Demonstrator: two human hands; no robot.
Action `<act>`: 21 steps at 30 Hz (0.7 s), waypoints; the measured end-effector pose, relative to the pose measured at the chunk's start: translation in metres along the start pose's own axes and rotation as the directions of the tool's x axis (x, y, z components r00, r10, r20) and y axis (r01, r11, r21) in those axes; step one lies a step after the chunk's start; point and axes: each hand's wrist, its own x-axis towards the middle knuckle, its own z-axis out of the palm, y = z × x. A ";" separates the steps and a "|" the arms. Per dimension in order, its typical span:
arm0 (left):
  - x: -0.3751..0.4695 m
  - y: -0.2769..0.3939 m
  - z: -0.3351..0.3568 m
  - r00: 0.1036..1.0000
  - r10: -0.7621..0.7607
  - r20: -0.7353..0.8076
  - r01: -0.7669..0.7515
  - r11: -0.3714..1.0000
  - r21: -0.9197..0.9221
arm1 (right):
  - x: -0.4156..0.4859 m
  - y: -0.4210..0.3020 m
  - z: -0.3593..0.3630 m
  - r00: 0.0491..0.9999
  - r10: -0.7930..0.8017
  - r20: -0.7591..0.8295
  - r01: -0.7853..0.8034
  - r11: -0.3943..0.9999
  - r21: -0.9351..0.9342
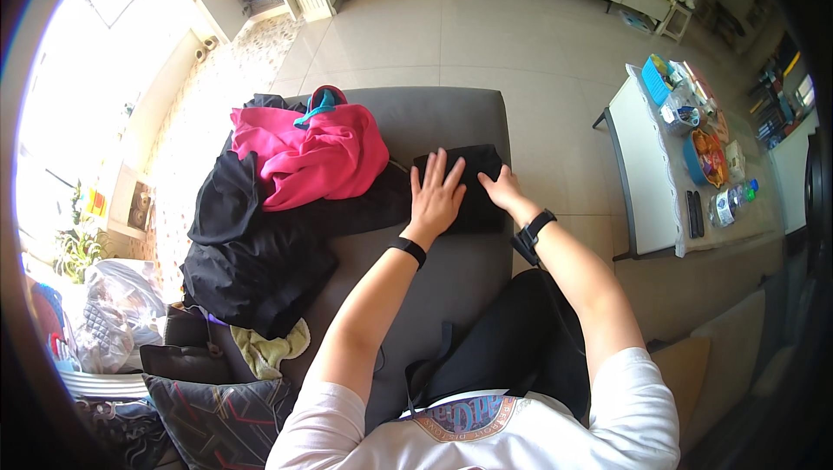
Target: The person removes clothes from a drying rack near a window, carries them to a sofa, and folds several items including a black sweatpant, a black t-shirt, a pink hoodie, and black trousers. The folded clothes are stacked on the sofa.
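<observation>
A black folded garment (480, 213) lies at the right edge of a dark grey upholstered seat (423, 288). My left hand (435, 196) rests flat on its left part, fingers spread. At the garment's right edge is my right hand (504, 189), with its thumb over the cloth; some of its fingers are hidden, so I cannot tell whether they pinch the fabric. To the left, a loose heap holds a bright pink garment (319, 161) with red and turquoise trim on top and crumpled black clothes (260, 268) below.
A patterned cushion (215, 421) and a pale green cloth (273, 347) lie at the lower left. Right of the seat, across tiled floor (553, 144), stands a low table (641, 170) with baskets, a plastic bottle (732, 203) and dark remote controls (695, 214). My right wrist strap trails a cable.
</observation>
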 end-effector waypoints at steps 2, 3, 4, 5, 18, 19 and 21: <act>-0.015 -0.003 0.011 0.976 0.020 0.216 -0.034 0.997 0.063 | -0.012 0.004 0.010 0.995 0.076 -0.063 -0.082 0.992 -0.096; -0.018 -0.005 0.017 0.990 0.059 0.130 -0.063 0.998 0.025 | -0.015 0.005 0.012 0.994 0.107 -0.028 -0.110 0.986 -0.128; -0.020 -0.007 0.021 0.993 0.080 0.084 -0.080 0.997 0.005 | -0.019 0.006 0.012 0.994 0.107 -0.025 -0.109 0.989 -0.103; -0.021 -0.010 0.024 0.995 0.086 0.055 -0.086 0.996 -0.004 | -0.021 0.006 0.013 0.997 0.082 -0.010 -0.083 0.995 -0.057; -0.025 -0.071 -0.069 0.962 -0.176 -0.209 0.157 0.982 -0.104 | 0.010 -0.051 -0.046 0.968 -0.248 0.030 0.132 0.613 0.779; -0.027 -0.082 -0.078 0.955 -0.183 -0.232 0.168 0.982 -0.083 | 0.027 -0.057 -0.054 0.952 -0.305 0.032 0.153 0.561 0.814; -0.033 -0.098 -0.092 0.954 -0.201 -0.222 0.199 0.980 -0.030 | 0.063 -0.059 -0.059 0.945 -0.324 0.045 0.150 0.551 0.821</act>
